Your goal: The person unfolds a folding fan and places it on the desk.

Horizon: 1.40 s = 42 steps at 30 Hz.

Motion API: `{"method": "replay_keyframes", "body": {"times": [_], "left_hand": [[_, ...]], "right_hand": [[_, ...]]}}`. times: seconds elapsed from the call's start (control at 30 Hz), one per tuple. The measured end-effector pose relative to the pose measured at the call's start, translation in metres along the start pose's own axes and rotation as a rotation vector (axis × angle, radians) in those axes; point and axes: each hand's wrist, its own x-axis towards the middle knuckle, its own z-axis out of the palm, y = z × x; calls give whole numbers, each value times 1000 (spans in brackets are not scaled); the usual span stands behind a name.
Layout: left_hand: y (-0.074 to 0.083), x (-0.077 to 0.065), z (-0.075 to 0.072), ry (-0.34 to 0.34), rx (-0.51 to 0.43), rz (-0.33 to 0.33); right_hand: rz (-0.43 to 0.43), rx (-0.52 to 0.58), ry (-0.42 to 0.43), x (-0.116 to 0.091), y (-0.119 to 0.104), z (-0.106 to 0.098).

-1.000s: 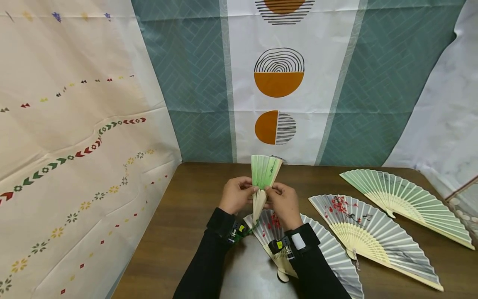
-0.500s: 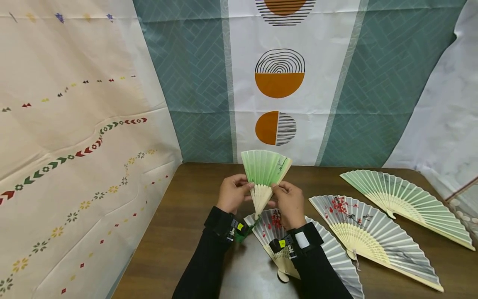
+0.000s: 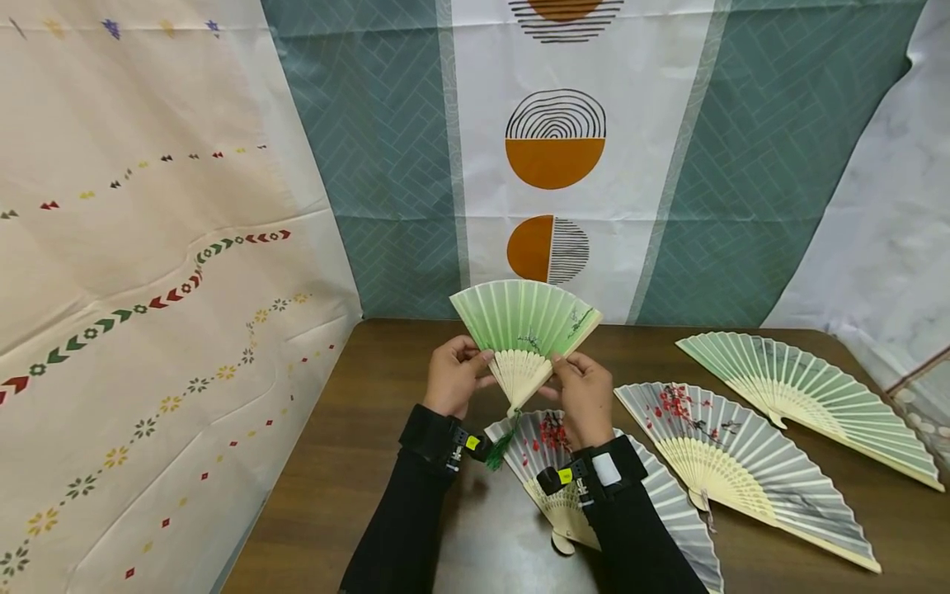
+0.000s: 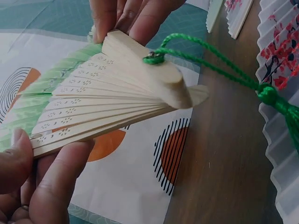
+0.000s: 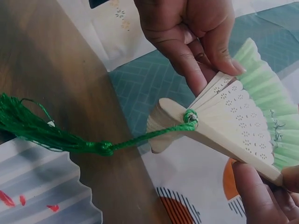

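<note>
A green folding fan [image 3: 525,322], partly spread, is held up over the back of the table between both hands. My left hand [image 3: 454,378] pinches one outer rib between thumb and fingers; my right hand [image 3: 586,398] pinches the opposite outer rib. In the left wrist view the pale pierced ribs [image 4: 88,93] fan out from the pivot. From that pivot hangs a green tassel [image 5: 56,133] on a looped cord. Below the hands lies a grey-white fan with red blossoms [image 3: 544,441], spread on the table and partly hidden by the right forearm.
To the right lie a second spread grey-white blossom fan [image 3: 742,462] and, behind it, a spread pale green fan [image 3: 809,396]. The brown wooden table [image 3: 319,495] backs onto a patterned cloth [image 3: 393,165] hanging behind it.
The green fan has gone from a narrow bundle to a wide spread. My hands have moved apart, left hand leftward and right hand rightward. The fans on the table have stayed in place.
</note>
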Motion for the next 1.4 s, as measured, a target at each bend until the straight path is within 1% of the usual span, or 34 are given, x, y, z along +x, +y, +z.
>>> {"method": "replay_keyframes", "body": {"times": [0.2, 0.33, 0.5, 0.6, 0.73, 0.93, 1.17, 1.4], "left_hand": [[0, 2, 1, 26, -22, 21], [-1, 4, 1, 34, -38, 26], [-1, 6, 2, 65, -119, 31], [-1, 6, 3, 85, -163, 30], [-1, 4, 5, 88, -180, 24], [-1, 1, 8, 111, -227, 27], [-1, 1, 11, 143, -342, 55], [-2, 3, 15, 177, -474, 91]], "right_hand": [[-14, 53, 26, 1, -2, 0], [-31, 84, 24, 2, -2, 0], [-53, 151, 51, 4, -2, -1], [-62, 166, 68, 5, -2, -2], [-54, 172, 85, 3, -1, -4], [-51, 235, 113, 1, 0, -5], [-49, 294, 155, 3, -1, -5], [-43, 397, 179, 4, -3, -5]]}}
